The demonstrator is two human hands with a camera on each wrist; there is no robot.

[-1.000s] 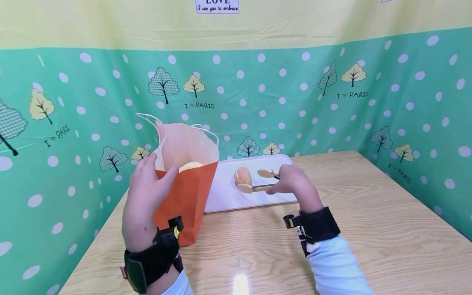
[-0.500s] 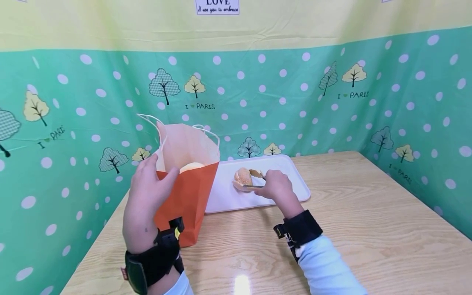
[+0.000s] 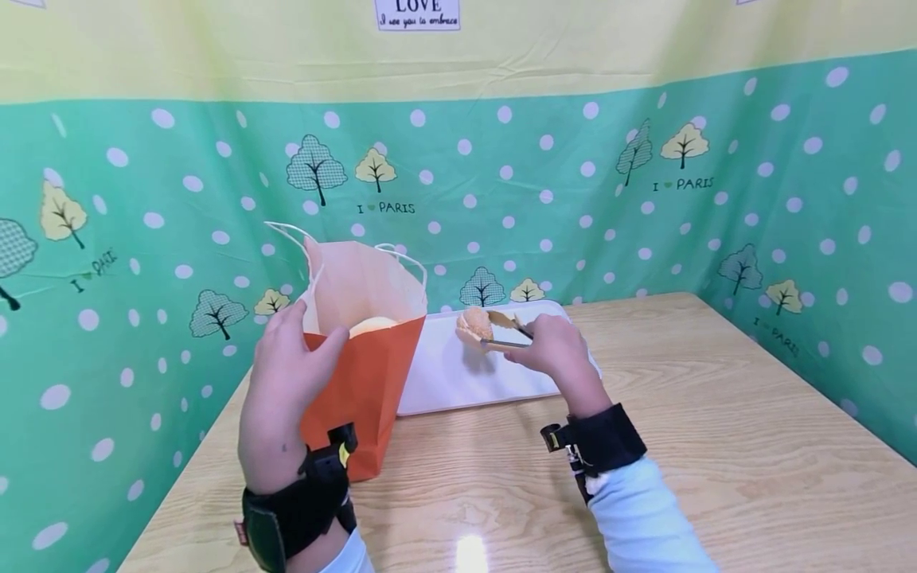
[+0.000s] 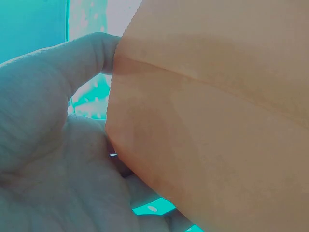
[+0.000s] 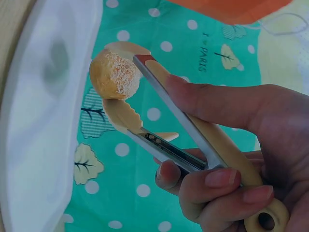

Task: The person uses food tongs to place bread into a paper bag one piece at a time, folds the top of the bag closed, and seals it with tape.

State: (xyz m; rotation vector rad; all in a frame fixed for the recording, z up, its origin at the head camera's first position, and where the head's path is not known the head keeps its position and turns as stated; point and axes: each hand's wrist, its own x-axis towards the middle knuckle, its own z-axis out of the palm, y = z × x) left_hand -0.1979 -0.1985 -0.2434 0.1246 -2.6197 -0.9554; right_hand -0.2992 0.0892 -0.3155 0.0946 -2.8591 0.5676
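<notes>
My right hand (image 3: 552,348) grips a pair of tongs (image 5: 193,121) with metal arms and tan scoop-shaped tips, fingers curled round the handle. Pinched between the tips is a round bread roll (image 5: 116,75) with a pale crumbly topping. The roll hangs over a white tray (image 3: 458,386), casting a shadow on it. My left hand (image 3: 290,362) holds the near left rim of an upright orange paper bag (image 3: 361,374), thumb on one side and fingers on the other in the left wrist view. Inside the bag's mouth, the top of a pale yellowish thing (image 3: 372,324) shows; the rest is hidden.
White cord handles (image 3: 401,256) rise from the bag's top. The bag stands on a wooden table (image 3: 645,446), overlapping the tray's left end in the head view. A green and yellow printed curtain (image 3: 544,183) encloses the back and sides.
My right hand moves left with the tongs, whose tips close round the roll. The roll then lifts off the tray. My left hand stays at the bag.
</notes>
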